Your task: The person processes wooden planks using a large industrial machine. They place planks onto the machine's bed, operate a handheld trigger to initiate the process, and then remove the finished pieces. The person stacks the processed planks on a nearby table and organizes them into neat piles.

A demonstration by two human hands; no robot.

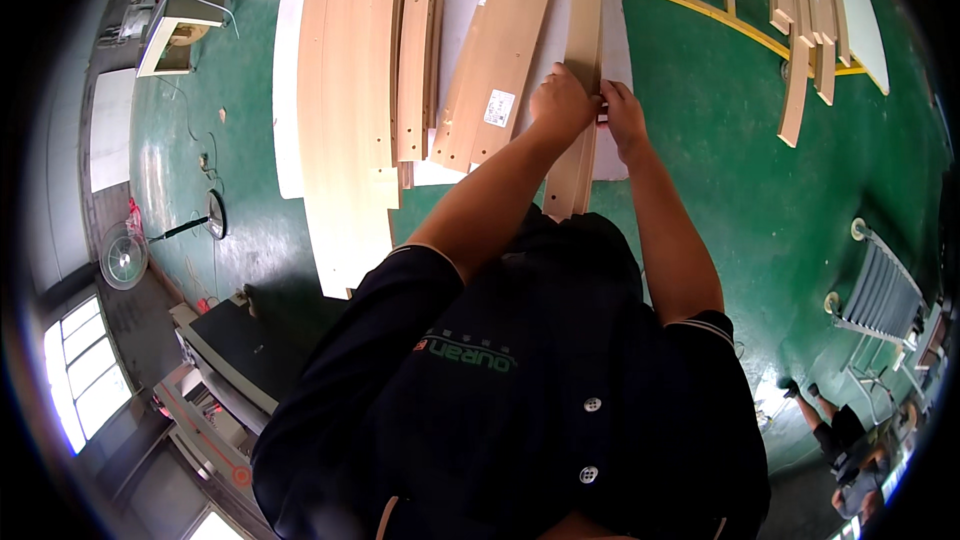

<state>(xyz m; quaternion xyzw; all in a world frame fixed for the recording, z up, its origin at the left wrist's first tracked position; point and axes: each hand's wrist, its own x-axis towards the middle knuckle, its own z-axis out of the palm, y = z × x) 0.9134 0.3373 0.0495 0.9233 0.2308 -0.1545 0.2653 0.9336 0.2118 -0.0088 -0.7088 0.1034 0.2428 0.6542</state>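
A long narrow wooden board (585, 20) runs away from my body on the white-topped table, its near end close to my waist. My left hand (562, 102) lies across this board with its fingers curled closed; whatever they grip is hidden. At the board's right edge my right hand (623, 115) has its fingers pinched together. A small dark and white piece (602, 116) shows beside those fingers, too small to name. Left of my hands lies a wider notched board (505, 50) with drilled holes and a white label (499, 108).
More wooden boards (350, 90) lie flat on the left of the table. On the right, curved wood strips (795, 90) overhang a yellow metal frame (750, 30). A standing fan (124, 256) is at far left, a roller stand (880, 285) at right. Another person (845, 440) is at lower right.
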